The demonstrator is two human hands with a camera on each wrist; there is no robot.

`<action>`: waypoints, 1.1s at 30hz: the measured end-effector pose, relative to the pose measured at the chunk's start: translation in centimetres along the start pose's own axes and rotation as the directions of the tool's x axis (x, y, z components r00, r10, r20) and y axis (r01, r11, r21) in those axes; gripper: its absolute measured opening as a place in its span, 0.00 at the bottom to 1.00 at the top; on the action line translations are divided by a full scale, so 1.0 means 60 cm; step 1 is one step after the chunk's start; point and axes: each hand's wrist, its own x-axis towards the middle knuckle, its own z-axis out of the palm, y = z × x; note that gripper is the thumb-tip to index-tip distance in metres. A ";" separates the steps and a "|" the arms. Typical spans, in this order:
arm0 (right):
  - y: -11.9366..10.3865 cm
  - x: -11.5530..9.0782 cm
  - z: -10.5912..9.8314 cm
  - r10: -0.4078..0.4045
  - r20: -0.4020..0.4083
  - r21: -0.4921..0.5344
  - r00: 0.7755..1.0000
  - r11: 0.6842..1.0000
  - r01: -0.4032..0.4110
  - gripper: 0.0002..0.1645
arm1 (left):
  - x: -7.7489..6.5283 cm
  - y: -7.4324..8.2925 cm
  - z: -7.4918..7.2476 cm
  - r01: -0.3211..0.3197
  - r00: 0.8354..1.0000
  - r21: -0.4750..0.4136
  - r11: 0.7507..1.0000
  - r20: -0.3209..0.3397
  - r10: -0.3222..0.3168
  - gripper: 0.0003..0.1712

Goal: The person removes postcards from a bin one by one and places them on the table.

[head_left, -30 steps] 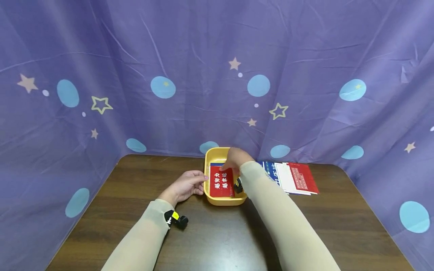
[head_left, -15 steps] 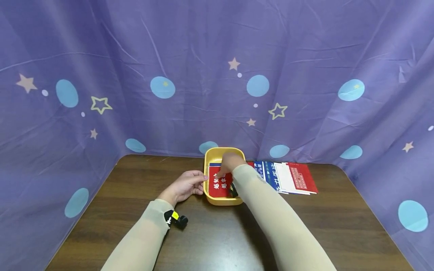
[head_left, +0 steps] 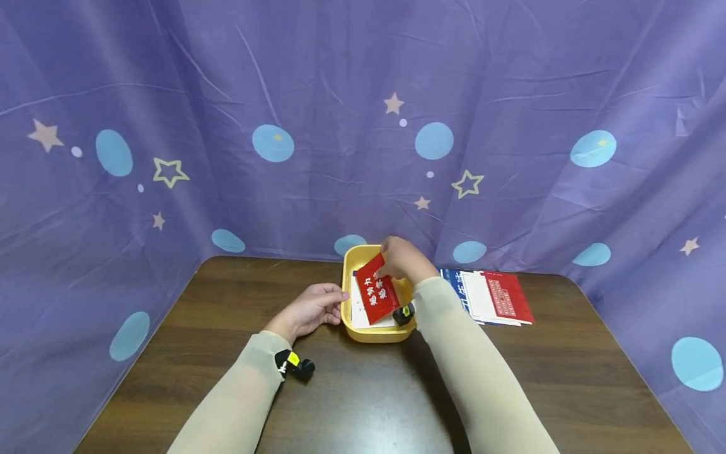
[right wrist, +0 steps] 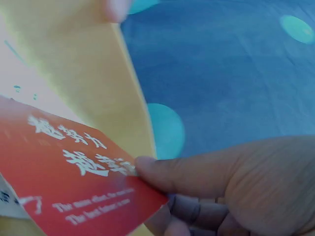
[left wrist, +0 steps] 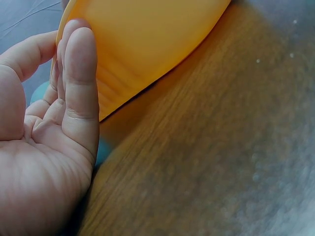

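Observation:
My right hand (head_left: 401, 258) pinches a red card (head_left: 375, 299) with white Chinese lettering, thumb on its printed face in the right wrist view. The card is tilted over a yellow plastic tray (head_left: 377, 337). Under it, a white card (head_left: 358, 310) lies inside the tray. At the tray's left side, my left hand (head_left: 313, 310) grips the rim between thumb and fingers. The left wrist view shows the fingers of this hand (left wrist: 80, 93) against the tray's outer wall (left wrist: 147, 44).
To the right of the tray lies a fanned row of cards: blue ones (head_left: 454, 284), a white one (head_left: 478, 297) and a red one (head_left: 507, 296). All stand on a brown wooden table (head_left: 340, 403). A purple curtain (head_left: 340, 189) hangs behind its far edge.
My right hand has reached in over the tray, then lifted the red card from lying flat to a tilt. The white card beneath has come into view. My left hand has stayed put.

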 end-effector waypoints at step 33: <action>0.204 -0.115 -0.151 0.085 -0.307 0.512 0.948 0.854 0.090 0.26 | 0.001 0.001 -0.001 0.018 1.000 0.011 1.000 -0.020 -0.018 0.08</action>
